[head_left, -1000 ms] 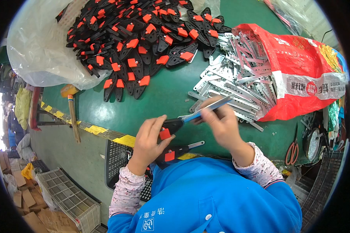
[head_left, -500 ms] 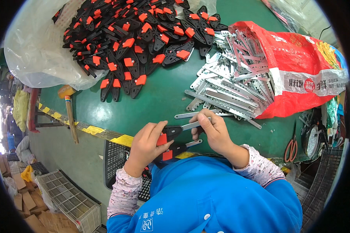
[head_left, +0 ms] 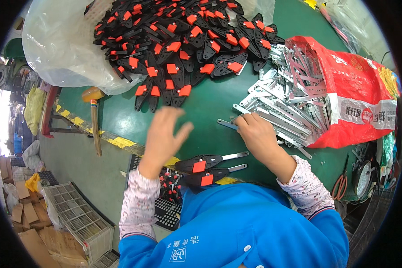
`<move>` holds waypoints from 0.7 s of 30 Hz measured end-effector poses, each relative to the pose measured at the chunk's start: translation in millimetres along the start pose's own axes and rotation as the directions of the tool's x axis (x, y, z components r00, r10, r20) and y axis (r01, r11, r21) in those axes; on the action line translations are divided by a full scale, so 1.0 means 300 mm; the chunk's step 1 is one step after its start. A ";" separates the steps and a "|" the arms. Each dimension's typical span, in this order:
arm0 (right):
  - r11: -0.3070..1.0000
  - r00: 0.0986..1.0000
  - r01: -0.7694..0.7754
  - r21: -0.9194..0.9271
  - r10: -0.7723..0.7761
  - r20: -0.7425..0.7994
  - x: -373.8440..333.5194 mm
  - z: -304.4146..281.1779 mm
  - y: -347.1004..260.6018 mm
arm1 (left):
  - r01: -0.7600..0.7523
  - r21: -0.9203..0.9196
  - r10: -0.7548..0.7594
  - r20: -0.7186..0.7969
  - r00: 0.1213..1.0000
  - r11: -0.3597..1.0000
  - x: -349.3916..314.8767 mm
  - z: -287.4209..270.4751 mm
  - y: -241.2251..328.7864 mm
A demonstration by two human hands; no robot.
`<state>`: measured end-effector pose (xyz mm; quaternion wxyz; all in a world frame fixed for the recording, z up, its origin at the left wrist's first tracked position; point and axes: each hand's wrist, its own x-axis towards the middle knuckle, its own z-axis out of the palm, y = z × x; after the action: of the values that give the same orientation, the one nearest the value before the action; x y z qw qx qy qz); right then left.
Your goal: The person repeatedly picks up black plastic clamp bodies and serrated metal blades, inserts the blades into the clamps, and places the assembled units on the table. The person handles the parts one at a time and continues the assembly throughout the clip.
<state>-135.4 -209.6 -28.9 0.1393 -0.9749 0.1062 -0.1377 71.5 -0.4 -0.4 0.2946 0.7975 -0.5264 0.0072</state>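
Note:
My right hand [head_left: 260, 137] is at the near edge of a heap of silvery notched metal strips [head_left: 279, 114]. Its fingers are pinched on one flat metal strip [head_left: 226, 124] that sticks out to the left. Slightly blurred, my left hand [head_left: 164, 136] hovers over the table with its fingers apart, holding nothing. Two black plastic holders lie at the table's near edge in front of me, the farther holder [head_left: 211, 159] and the nearer holder [head_left: 219, 172]. Each has an orange-red tab and a metal strip sticking out to the right. Beyond my left hand spreads a big pile of similar black holders [head_left: 172, 69].
A red printed sack [head_left: 344, 129] lies open at the right, strips spilling from it. Clear plastic sheeting [head_left: 49, 58] is at the far left. A mallet [head_left: 95, 127] rests by the yellow-striped table edge. Orange-handled scissors [head_left: 340, 186] lie right. A black crate [head_left: 167, 214] stands below the edge.
My left hand has let go of the black holder and moved up, away from me. The right hand has left that holder's strip and reached to the strip heap. Both holders now lie on the table edge.

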 end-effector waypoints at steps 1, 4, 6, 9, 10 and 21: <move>0.999 0.998 -0.033 0.025 0.032 0.046 0.011 -0.006 0.000 | 0.063 0.092 -0.055 -0.080 0.995 0.994 0.046 0.011 -0.044; 0.995 0.993 -0.044 0.092 0.033 0.116 0.016 -0.009 0.002 | 0.110 0.236 -0.070 -0.175 0.982 0.965 0.139 0.073 -0.149; 0.981 0.995 -0.047 0.188 0.029 0.098 0.014 -0.032 0.003 | 0.114 0.272 -0.074 -0.153 0.985 0.956 0.153 0.131 -0.143; 0.882 0.995 -0.098 0.461 0.099 0.024 0.010 -0.145 -0.006 | 0.030 0.209 -0.002 -0.132 0.991 0.978 0.125 0.179 -0.073; 0.798 0.985 -0.144 0.585 0.175 0.003 -0.002 -0.144 0.004 | 0.000 0.213 0.025 -0.116 0.993 0.977 0.104 0.182 -0.035; 0.111 0.800 -0.339 0.934 0.556 0.224 -0.116 -0.078 0.034 | 0.631 -0.232 -0.585 0.241 0.774 0.740 0.005 0.033 0.134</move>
<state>-176.9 -216.2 -18.6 0.7144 -0.5935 0.3042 -0.2119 35.3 -17.4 10.5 0.3569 0.8695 -0.2521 -0.2304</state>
